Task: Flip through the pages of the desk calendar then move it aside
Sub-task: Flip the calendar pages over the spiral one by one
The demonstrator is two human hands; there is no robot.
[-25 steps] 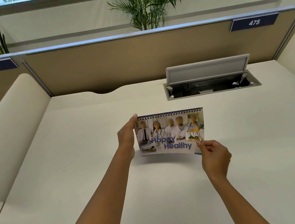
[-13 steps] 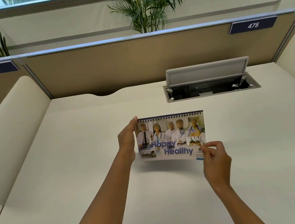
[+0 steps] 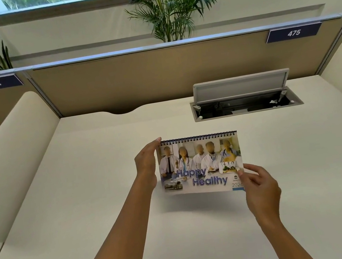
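Observation:
The desk calendar (image 3: 198,165) is spiral-bound along its top, and its cover shows people in white coats above the words "Happy Healthy". It stands in the middle of the cream desk (image 3: 86,200), cover facing me. My left hand (image 3: 147,165) grips its left edge, thumb near the top corner. My right hand (image 3: 258,184) pinches the cover's lower right corner between thumb and fingers. The cover's bottom edge hangs a little above the desk, with a shadow beneath it.
An open cable hatch (image 3: 245,103) with a raised lid sits in the desk at the back right. A tan partition (image 3: 156,75) closes the rear, curved cream dividers (image 3: 16,155) flank both sides, and a potted palm (image 3: 174,9) stands behind the partition.
My right hand has slid slightly up the cover's lower right corner and lifted it a little. The left hand has kept its hold on the left edge.

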